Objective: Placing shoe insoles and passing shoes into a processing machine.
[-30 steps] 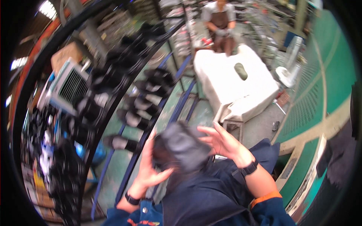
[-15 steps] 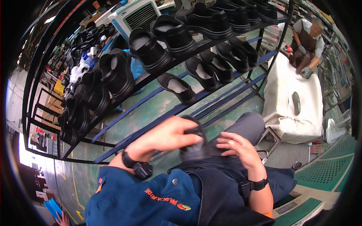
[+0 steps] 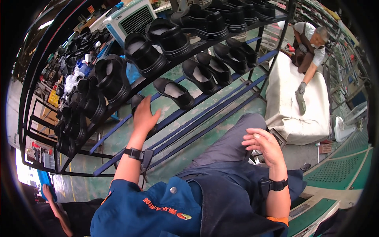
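Note:
My left hand (image 3: 145,117) reaches out to the lower tier of a black and blue metal shoe rack (image 3: 125,115). It is on a black shoe (image 3: 136,101), most of which the hand covers; the fingers look wrapped over it. To its right on the same tier sits a black slip-on shoe (image 3: 173,92) with a grey insole, followed by several more. Over my lap, to the right, my right hand (image 3: 265,147) hovers with loosely bent fingers apart and nothing in it.
Several black shoes (image 3: 144,55) line the upper tier. Behind the rack stands an air cooler (image 3: 134,19). At the right, a gloved co-worker (image 3: 310,51) touches a green sole-shaped piece (image 3: 301,103) on a cloth-covered block (image 3: 276,114). Green perforated panels (image 3: 335,175) are nearer. Another person's hand (image 3: 48,192) shows lower left.
My left hand has carried the black shoe from over my lap forward and left to the lower tier. My right hand has risen slightly. The co-worker has reached to the green piece.

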`<state>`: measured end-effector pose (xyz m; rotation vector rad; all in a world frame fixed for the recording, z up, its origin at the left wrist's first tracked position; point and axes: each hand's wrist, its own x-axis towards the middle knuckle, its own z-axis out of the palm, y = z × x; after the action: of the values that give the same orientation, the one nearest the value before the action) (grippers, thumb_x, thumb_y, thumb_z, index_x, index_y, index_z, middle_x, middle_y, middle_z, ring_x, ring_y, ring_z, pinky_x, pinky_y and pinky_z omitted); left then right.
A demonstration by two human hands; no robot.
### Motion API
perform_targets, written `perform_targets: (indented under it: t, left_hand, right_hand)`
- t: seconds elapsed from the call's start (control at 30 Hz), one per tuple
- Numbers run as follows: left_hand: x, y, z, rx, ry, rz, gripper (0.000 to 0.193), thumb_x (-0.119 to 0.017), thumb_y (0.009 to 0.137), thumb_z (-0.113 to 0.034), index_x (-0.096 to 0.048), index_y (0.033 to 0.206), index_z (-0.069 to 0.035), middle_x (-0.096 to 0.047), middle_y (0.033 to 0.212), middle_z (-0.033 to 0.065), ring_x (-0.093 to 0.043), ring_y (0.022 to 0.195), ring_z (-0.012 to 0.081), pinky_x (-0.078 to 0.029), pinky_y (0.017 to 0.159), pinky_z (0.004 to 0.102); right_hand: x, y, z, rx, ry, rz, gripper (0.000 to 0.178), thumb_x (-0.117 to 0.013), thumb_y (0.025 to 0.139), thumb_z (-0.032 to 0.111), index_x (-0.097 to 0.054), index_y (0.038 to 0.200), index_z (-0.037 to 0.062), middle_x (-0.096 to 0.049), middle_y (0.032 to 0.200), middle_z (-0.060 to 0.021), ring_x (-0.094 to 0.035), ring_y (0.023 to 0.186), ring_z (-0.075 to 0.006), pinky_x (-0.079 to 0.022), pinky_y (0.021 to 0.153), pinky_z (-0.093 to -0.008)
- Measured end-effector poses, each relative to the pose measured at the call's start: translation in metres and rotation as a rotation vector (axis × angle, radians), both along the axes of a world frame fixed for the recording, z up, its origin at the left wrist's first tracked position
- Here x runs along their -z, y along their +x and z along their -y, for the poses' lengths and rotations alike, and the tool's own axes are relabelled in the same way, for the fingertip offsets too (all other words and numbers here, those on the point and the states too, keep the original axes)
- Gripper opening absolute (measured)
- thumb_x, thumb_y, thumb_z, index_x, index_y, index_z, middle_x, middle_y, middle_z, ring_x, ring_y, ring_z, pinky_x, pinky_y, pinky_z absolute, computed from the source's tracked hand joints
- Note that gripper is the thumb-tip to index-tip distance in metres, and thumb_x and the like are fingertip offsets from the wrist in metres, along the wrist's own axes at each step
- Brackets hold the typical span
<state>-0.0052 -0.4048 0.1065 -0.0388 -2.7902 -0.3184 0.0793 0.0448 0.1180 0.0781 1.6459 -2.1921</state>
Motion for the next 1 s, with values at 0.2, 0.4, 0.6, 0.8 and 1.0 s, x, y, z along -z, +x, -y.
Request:
perform_targets:
  t: [0.2, 0.4, 0.6, 0.8, 1.0]
  left_hand:
    - [0.054, -0.102, -0.047, 0.249, 0.514, 0.515, 0.053, -0.074, 0.086, -0.032, -0.06, 0.126, -0.001, -0.05, 0.14, 0.022, -0.049, 0.127, 0.0319, -0.039, 0.106, 0.042]
    - [0.1, -0.151, 0.011, 0.176, 0.228, 0.187, 0.046, -0.064, 0.094, -0.025, -0.057, 0.126, 0.006, -0.045, 0.144, 0.0267, -0.038, 0.138, 0.0382, -0.029, 0.114, 0.0454]
    - [0.028, -0.048, -0.16, 0.552, 0.022, -0.553, 0.063, -0.066, 0.087, -0.053, -0.06, 0.124, -0.003, -0.043, 0.137, 0.0335, -0.047, 0.119, 0.0507, -0.039, 0.101, 0.0578]
    - [0.03, -0.036, -0.258, 1.103, 0.15, 0.014, 0.047, -0.053, 0.093, -0.013, -0.046, 0.137, 0.002, -0.035, 0.153, 0.0222, -0.029, 0.144, 0.0389, -0.023, 0.116, 0.0482]
    - [0.042, -0.017, -0.328, 1.135, 0.061, 0.118, 0.049, -0.056, 0.09, -0.023, -0.053, 0.134, -0.004, -0.043, 0.148, 0.0184, -0.035, 0.14, 0.0372, -0.024, 0.116, 0.0457]
  right_hand:
    - [-0.038, -0.023, -0.002, -0.206, 0.316, -0.184, 0.039, -0.059, 0.097, 0.026, -0.06, 0.127, 0.0023, -0.068, 0.11, -0.0072, -0.067, 0.095, -0.0152, -0.054, 0.081, -0.0294]
    - [-0.128, 0.0, -0.084, -0.155, 0.775, -0.46, 0.034, -0.065, 0.083, 0.033, -0.073, 0.103, 0.007, -0.072, 0.088, -0.0109, -0.068, 0.079, -0.02, -0.053, 0.073, -0.037]
    - [-0.272, 0.234, -0.204, 0.51, 1.058, -0.245, 0.042, -0.065, 0.091, 0.04, -0.07, 0.11, 0.0033, -0.071, 0.094, -0.0058, -0.067, 0.092, -0.0134, -0.052, 0.081, -0.0273]
    - [-0.268, 0.448, -0.266, 1.311, 1.256, -0.089, 0.041, -0.056, 0.098, 0.038, -0.065, 0.123, 0.0072, -0.069, 0.105, -0.0065, -0.067, 0.099, -0.0172, -0.052, 0.084, -0.0312]
    - [-0.151, 0.623, -0.339, 2.221, 0.651, 0.345, 0.043, -0.056, 0.096, 0.036, -0.061, 0.128, 0.0067, -0.066, 0.113, -0.0076, -0.065, 0.105, -0.0187, -0.051, 0.089, -0.0339]
